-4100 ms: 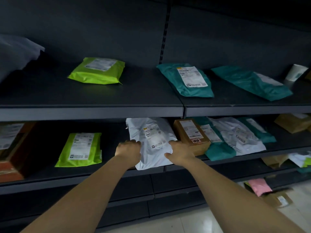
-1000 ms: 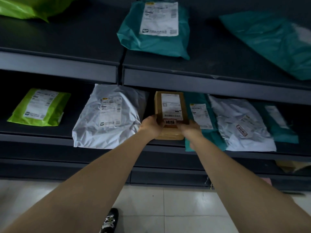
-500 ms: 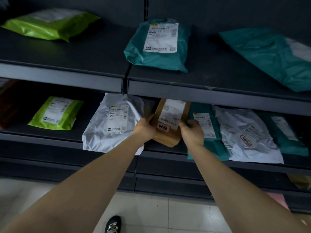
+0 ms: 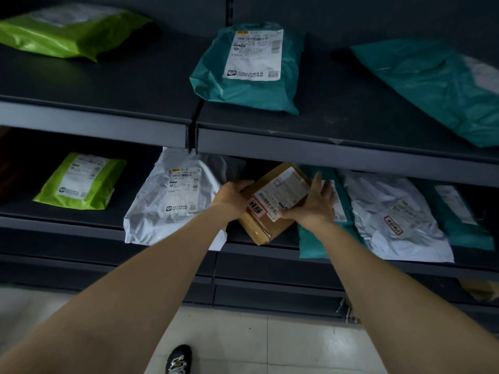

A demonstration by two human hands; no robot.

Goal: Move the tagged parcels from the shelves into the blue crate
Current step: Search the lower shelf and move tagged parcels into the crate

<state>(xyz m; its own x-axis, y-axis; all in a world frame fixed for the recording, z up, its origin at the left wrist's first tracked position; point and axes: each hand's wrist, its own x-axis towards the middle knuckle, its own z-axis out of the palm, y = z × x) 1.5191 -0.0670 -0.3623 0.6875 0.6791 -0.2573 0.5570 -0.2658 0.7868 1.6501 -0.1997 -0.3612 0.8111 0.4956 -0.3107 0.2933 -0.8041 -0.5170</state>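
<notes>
centre frame, at the lower shelf (image 4: pixel 54 221) front: tilted cardboard box (image 4: pixel 272 209) bearing a red tag. left hand (image 4: pixel 232 197) grips its left edge; right hand (image 4: pixel 310 205) clasps the right, thumb on label. judged rigid and light; opposite edges suit.

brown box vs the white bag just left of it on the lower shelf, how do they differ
The brown box is rigid cardboard; the white bag is a soft, crinkled mailer. The brown box is tilted, held by the left hand and right hand; the white bag lies flat on the shelf. The brown box carries a red-bordered tag beside its label; the white bag shows none. Both bear a printed shipping label.
</notes>
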